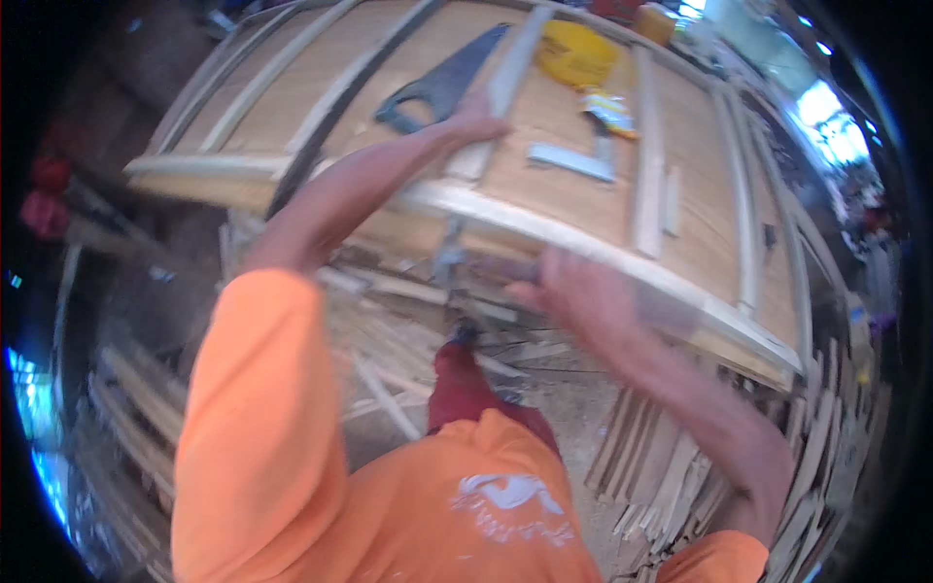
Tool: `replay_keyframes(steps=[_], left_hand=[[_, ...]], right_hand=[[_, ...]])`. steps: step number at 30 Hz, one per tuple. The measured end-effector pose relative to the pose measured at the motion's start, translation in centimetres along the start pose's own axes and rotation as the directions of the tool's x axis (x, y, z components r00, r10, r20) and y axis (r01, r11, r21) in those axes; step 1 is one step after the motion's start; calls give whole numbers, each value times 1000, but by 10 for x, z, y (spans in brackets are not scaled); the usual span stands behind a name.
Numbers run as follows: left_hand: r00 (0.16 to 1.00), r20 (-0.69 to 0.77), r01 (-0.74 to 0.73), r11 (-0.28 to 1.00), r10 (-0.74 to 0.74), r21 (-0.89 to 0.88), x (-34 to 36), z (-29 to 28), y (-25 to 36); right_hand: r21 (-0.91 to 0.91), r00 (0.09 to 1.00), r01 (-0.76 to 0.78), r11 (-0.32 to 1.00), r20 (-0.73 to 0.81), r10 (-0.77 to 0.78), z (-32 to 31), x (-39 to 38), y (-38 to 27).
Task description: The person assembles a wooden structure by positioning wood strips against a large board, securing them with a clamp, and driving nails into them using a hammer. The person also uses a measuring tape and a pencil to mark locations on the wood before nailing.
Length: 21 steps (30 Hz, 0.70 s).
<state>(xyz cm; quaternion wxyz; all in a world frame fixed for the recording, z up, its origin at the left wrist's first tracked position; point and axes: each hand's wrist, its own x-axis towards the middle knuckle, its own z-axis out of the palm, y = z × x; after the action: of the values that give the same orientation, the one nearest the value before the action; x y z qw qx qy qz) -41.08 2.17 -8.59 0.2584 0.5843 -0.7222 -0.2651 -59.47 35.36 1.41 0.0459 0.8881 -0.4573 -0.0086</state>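
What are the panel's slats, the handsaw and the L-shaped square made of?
Slats: probably bare wood, mostly pale, matte. Handsaw: blade likely steel, flat, dull grey; handle perhaps plastic, evenly dark. L-shaped square: metal or plastic, blur leaves it open; one arm pale, smooth-looking.

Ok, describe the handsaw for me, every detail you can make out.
The handsaw has a dark blue-grey blade, metal by its look, tapering from a broad heel to a narrow tip. Its dark handle has a closed grip loop around an oval hole. It lies flat on the tan wooden panel, between a dark slat and a pale slat, handle toward the person, tip pointing away and rightward. The left hand is close beside it; whether they touch is unclear, as are its teeth.
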Motion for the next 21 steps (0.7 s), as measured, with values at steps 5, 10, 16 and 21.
replay_keyframes(steps=[5, 10, 16, 21], left_hand=[[990, 111, 92, 996, -92, 4, -3, -46, -18], [916, -160, -370, 929, 367, 9, -17, 22, 85], [933, -213, -290, 956, 291, 36, -14, 170, 177], [966, -144, -258, 860, 216, -441, -37, 179, 199]], right_hand=[[309, 996, -90, 947, 52, 77, -37, -59, 33], [309, 959, -266, 913, 182, 217, -41, -172, 101], [138, 961, -257, 956, 140, 238, -37, -194, 165], [81, 993, -115, 990, 51, 111, -21, -196, 183]])
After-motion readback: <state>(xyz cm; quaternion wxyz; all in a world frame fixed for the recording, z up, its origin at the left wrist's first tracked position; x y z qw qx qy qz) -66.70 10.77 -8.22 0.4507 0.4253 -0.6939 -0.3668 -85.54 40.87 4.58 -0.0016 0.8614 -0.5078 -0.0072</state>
